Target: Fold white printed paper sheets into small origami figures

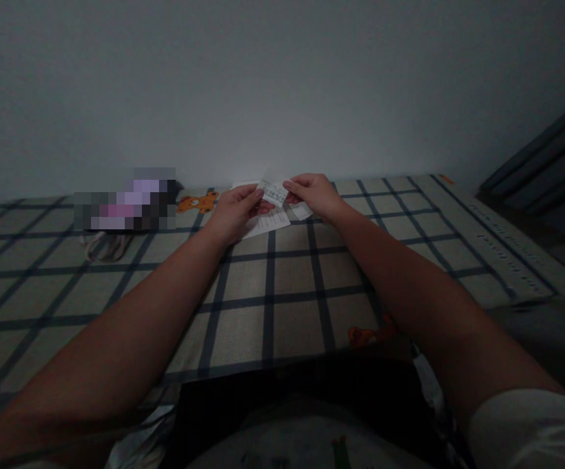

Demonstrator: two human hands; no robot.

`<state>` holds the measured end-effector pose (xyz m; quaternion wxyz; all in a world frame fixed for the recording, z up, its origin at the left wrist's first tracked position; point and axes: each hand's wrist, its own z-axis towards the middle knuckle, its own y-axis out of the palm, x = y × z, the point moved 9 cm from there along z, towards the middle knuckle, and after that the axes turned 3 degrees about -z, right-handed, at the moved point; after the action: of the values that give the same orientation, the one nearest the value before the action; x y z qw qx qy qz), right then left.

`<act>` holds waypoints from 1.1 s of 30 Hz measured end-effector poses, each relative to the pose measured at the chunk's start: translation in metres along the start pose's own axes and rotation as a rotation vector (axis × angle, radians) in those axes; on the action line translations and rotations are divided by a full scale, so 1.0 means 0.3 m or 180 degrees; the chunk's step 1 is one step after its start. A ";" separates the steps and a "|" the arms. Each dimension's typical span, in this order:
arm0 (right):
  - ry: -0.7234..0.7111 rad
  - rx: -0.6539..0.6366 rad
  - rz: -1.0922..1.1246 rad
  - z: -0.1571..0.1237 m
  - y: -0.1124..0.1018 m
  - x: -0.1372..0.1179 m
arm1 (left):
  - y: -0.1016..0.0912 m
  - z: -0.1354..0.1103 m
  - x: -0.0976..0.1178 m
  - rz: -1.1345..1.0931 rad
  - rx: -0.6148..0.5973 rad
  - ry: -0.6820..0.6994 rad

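Between my two hands, near the wall side of the table, is a small white packet with dark print (274,193). My left hand (236,212) pinches its left edge between thumb and fingers. At its right edge my right hand (316,193) is closed, thumb against fingers. A printed white paper sheet (272,223) lies on the cloth under my hands, partly covered by my left hand. A smaller white piece (302,210) sits just below my right hand. The picture is dim, and the print is too small to read.
A checked tablecloth (292,273) with bear figures covers the table, which stands against a pale wall (282,85). On the left, a blurred-out purple and dark object (130,205) lies with a pale looped cord (105,247) in front. A dark slatted thing (550,169) stands at right.
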<state>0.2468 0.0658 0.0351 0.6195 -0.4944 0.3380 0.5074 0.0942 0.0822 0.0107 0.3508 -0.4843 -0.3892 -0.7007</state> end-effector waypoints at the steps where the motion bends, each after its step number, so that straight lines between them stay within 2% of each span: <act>1: 0.0005 0.0009 0.0022 -0.001 0.001 -0.002 | -0.001 -0.004 0.008 0.0093 0.0043 0.0042; 6: 0.0014 -0.0079 0.0236 -0.001 0.020 0.011 | -0.009 -0.024 0.029 0.0633 0.0219 0.0079; 10: 0.0045 -0.0316 0.0484 0.002 0.052 0.025 | -0.021 -0.029 0.038 0.0795 0.0323 0.0124; 13: 0.0093 -0.0271 0.0467 -0.002 0.056 0.021 | -0.025 -0.028 0.039 0.0875 0.0355 0.0148; 16: 0.0144 -0.0216 0.0399 -0.010 0.052 0.007 | -0.026 -0.022 0.029 0.0750 0.0362 0.0124; 20: 0.0221 -0.0084 0.0403 -0.007 0.031 0.010 | -0.022 -0.004 0.010 0.0240 0.0242 0.0105; 25: -0.0022 -0.0008 0.0445 0.016 0.012 0.030 | -0.001 0.007 -0.008 -0.0247 -0.0040 -0.0001; 29: 0.0000 0.0061 0.0413 0.020 0.005 0.040 | 0.006 0.004 -0.002 -0.0235 -0.0119 0.0003; 33: -0.0153 0.0020 -0.0181 0.016 0.006 0.016 | -0.019 0.005 0.001 0.0008 0.0091 0.0061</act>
<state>0.2460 0.0719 0.0316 0.6432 -0.4895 0.3105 0.5003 0.0899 0.0860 0.0101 0.3623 -0.4730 -0.3952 -0.6992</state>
